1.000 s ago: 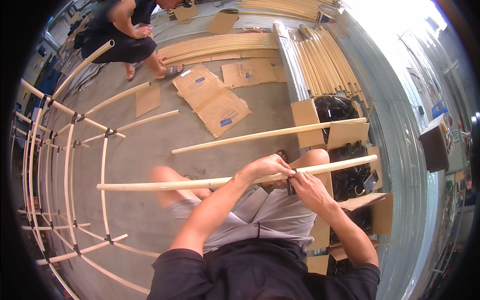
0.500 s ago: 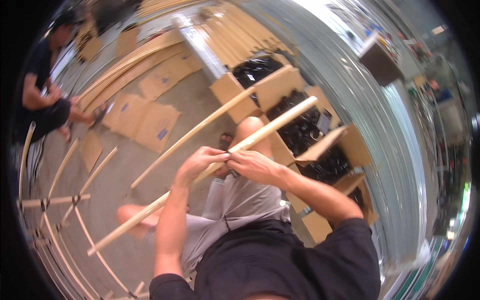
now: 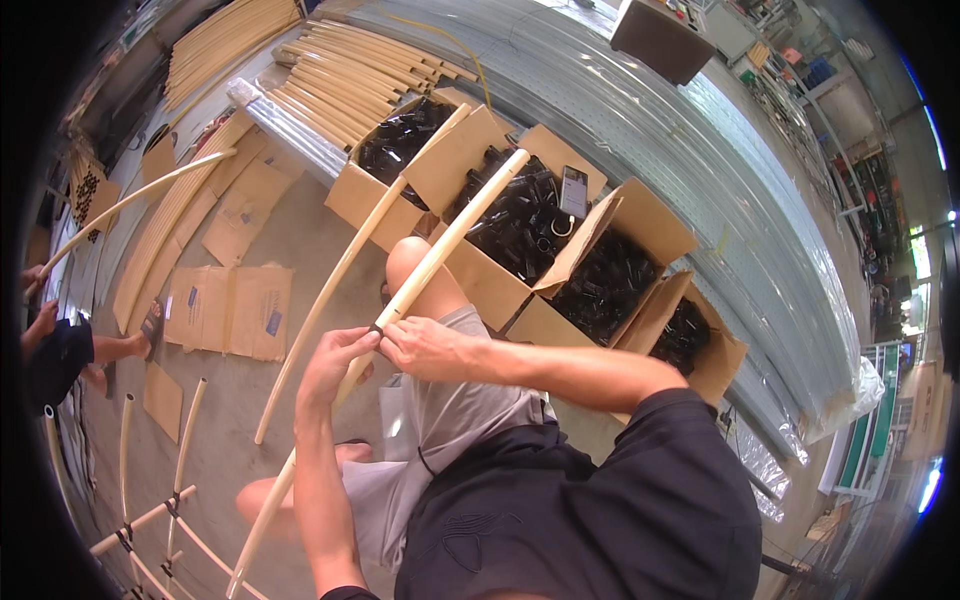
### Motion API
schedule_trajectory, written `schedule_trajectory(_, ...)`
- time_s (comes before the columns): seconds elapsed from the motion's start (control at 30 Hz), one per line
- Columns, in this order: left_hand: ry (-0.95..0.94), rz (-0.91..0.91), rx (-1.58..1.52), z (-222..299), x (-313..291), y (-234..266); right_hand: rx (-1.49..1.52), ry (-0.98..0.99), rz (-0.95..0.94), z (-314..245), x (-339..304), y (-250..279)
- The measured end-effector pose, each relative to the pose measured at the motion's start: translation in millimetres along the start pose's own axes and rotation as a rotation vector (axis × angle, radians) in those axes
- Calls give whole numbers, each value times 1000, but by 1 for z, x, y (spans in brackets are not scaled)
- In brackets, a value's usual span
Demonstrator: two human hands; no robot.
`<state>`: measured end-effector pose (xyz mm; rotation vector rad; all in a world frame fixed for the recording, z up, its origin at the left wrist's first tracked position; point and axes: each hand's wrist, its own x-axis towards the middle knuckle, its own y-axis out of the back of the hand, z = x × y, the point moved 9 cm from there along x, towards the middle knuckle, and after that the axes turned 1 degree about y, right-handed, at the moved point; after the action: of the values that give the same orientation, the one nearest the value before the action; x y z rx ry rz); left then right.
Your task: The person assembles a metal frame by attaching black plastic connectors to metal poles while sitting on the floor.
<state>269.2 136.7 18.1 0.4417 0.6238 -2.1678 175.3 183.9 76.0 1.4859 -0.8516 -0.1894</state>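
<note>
A long cream pipe (image 3: pixel 455 238) slants across my lap, its upper end over a box and its lower end past my left forearm. My left hand (image 3: pixel 335 365) is closed around it, thumb at a small black fitting (image 3: pixel 376 330) on the pipe. From the other side my right hand (image 3: pixel 428 347) pinches at the same spot with bent fingers. The fitting's exact shape is mostly covered by my fingertips. A second cream pipe (image 3: pixel 340 270) leans on the box edge to the left, touched by neither hand.
Cardboard boxes (image 3: pixel 525 300) of black fittings stand ahead and to the right, with a phone (image 3: pixel 573 192) on one. A joined pipe frame (image 3: pixel 150 520) stands at lower left. Cut pipes (image 3: pixel 340 75) lie stacked beyond. At far left a co-worker's hand (image 3: pixel 35 280) holds a pipe.
The view has turned, so the boxes appear further left. My hands stay together at the black fitting, with the pipe at a steeper slant. The co-worker now holds a long pipe.
</note>
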Motion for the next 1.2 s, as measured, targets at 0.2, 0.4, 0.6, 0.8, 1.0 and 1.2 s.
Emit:
schedule_trajectory(0.2, 14, 25, 1, 0, 5, 0, 41, -303, 77, -2, -5, 8)
schedule_trajectory(0.4, 57, 21, 20, -7, 11, 1, 164, 217, -205, 9, 10, 7)
schedule_trajectory(0.6, 63, 13, -12, -2, 13, -8, 177, 170, -139, 23, 4, 7)
schedule_trajectory(0.8, 67, 37, 15, 2, 14, -9, 2, -314, 75, 14, -13, 5)
schedule_trajectory(1.0, 74, 74, 38, 7, 16, -15, 87, -699, 218, 10, -27, 7)
schedule_trajectory(1.2, 65, 4, 45, 1, 23, -14, 261, -35, -179, 29, -5, 5)
